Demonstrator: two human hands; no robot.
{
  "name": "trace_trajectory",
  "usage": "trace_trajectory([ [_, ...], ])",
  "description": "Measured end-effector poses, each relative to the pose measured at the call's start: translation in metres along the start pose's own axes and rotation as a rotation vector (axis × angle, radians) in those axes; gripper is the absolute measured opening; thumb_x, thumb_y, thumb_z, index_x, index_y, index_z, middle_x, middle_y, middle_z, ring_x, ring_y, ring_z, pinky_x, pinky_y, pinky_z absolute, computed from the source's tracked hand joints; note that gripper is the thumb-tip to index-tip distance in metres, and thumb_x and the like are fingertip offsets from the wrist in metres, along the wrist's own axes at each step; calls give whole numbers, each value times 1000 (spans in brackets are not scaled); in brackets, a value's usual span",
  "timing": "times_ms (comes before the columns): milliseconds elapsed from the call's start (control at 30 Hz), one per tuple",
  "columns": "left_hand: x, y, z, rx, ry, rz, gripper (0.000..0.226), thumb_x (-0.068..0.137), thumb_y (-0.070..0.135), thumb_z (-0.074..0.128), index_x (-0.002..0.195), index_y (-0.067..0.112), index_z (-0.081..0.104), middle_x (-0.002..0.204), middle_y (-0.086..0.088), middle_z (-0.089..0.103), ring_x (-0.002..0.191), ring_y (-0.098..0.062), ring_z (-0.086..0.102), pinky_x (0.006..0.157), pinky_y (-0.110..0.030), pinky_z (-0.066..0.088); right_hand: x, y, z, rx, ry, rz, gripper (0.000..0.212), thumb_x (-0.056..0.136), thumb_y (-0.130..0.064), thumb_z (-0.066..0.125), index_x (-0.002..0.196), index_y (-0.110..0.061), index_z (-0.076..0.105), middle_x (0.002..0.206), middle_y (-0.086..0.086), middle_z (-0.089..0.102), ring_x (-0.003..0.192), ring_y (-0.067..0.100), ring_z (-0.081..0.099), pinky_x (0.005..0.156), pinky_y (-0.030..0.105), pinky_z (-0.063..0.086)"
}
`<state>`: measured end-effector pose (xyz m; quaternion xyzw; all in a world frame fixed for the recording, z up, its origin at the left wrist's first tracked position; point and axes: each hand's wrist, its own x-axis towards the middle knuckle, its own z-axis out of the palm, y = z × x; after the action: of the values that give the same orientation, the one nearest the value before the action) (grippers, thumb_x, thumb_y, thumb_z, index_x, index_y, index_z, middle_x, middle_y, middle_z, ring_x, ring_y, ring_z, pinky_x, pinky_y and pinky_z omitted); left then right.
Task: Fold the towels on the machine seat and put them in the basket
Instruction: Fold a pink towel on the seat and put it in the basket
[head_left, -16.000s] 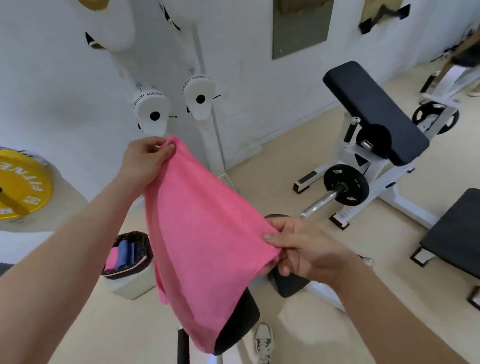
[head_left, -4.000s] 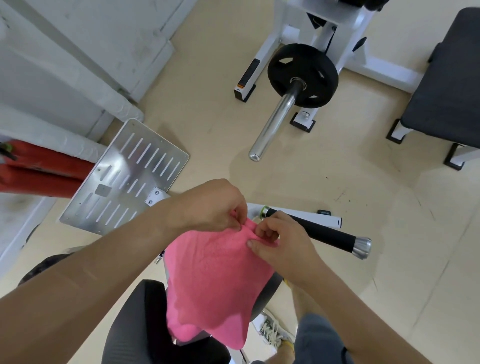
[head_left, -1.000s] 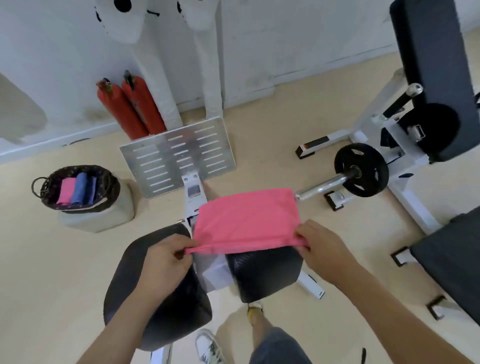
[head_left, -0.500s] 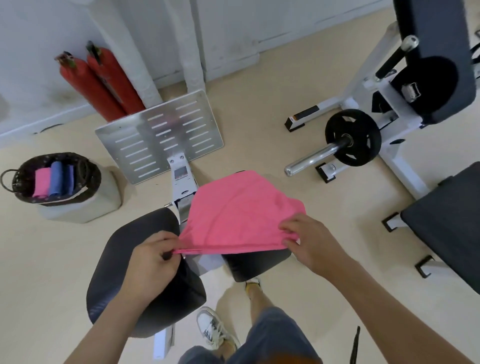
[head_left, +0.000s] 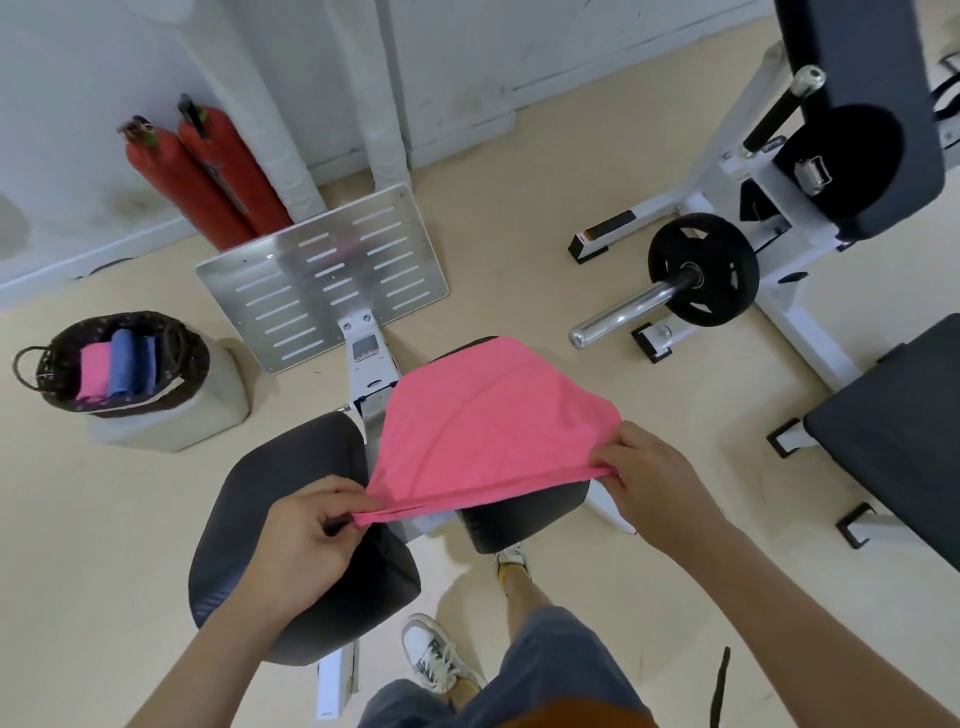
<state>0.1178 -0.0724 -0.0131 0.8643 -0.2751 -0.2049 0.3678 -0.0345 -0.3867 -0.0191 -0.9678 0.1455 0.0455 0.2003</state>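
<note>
A pink towel (head_left: 488, 421), folded double, stretches between my hands over the right black seat pad (head_left: 524, 519) of the machine. My left hand (head_left: 306, 540) pinches its near left corner above the left seat pad (head_left: 291, 478). My right hand (head_left: 644, 478) pinches the near right corner. The towel's far edge droops onto the right pad. A dark woven basket (head_left: 171, 353) stands on a pale block at the left and holds rolled pink and blue towels.
A perforated metal footplate (head_left: 322, 280) rises beyond the seat pads. Two red cylinders (head_left: 202, 171) lean on the wall. A white machine with a black weight plate (head_left: 701, 270) and chrome bar stands at the right, a black bench (head_left: 893, 426) beside it. My feet show below.
Over the last second the towel's far edge has sunk onto the right seat pad while both hands kept their pinch. The view has tipped down and closer.
</note>
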Motion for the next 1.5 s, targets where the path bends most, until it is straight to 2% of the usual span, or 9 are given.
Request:
trace_trajectory([
  [167,-22,6,-5,-166,-199,-115,50,74,-20,62,71,29,76,82,11,68,81,-9,66,73,-13,49,-18,-6,-24,-75,-439,83,5,82,-21,63,79,-17,64,85,1,55,78,17,51,69,28,41],
  [300,-22,11,-16,-230,-318,-169,36,73,-9,61,68,25,73,76,4,69,76,-12,65,73,-21,48,-22,-6,-48,165,-585,204,10,74,-26,69,72,-16,66,76,4,59,66,11,51,65,29,47],
  [533,39,24,-27,-505,-144,-302,18,70,11,55,74,2,69,75,-26,64,70,-23,60,72,-33,47,38,-5,-96,299,-500,167,19,82,-34,70,72,-18,65,66,-4,53,60,6,44,60,19,36],
  [700,103,11,-12,-488,21,-495,23,91,-1,47,75,-4,62,64,-15,56,66,-26,54,68,-35,45,111,-4,-99,248,-434,123,10,86,-26,66,77,-24,63,76,-9,57,72,6,50,63,21,36],
  [933,149,-19,26,-106,-5,-697,22,92,18,48,83,7,66,79,-7,66,77,-25,57,69,-32,42,193,7,-44,-15,-564,135,5,87,-19,54,90,-21,57,94,-4,56,87,16,53,58,18,35],
  [1067,142,-24,45,-105,-114,-765,14,88,24,55,81,14,61,77,-1,64,76,-22,59,64,-30,43,212,5,-19,-343,-664,69,32,85,-19,49,116,-14,58,116,7,58,108,26,55,83,35,48],
  [1200,134,-17,54,-14,-61,-683,4,85,26,58,84,21,58,75,6,61,70,-15,55,57,-22,38,242,-36,7,-190,-609,-63,31,92,-22,45,118,-14,59,117,6,61,106,27,56,89,41,49],
  [1333,124,-9,60,44,106,-573,12,85,19,58,89,27,66,78,10,64,68,-11,56,57,-18,37,266,-91,57,29,-842,-143,26,92,-22,47,101,-9,68,102,7,69,93,26,62,82,37,51],
  [1500,106,0,68,144,213,-363,32,70,7,59,88,29,75,78,9,69,68,-13,60,61,-24,49,275,-132,98,-149,-1097,-338,31,91,-40,54,98,-16,72,95,1,68,89,20,61,74,29,46],
])
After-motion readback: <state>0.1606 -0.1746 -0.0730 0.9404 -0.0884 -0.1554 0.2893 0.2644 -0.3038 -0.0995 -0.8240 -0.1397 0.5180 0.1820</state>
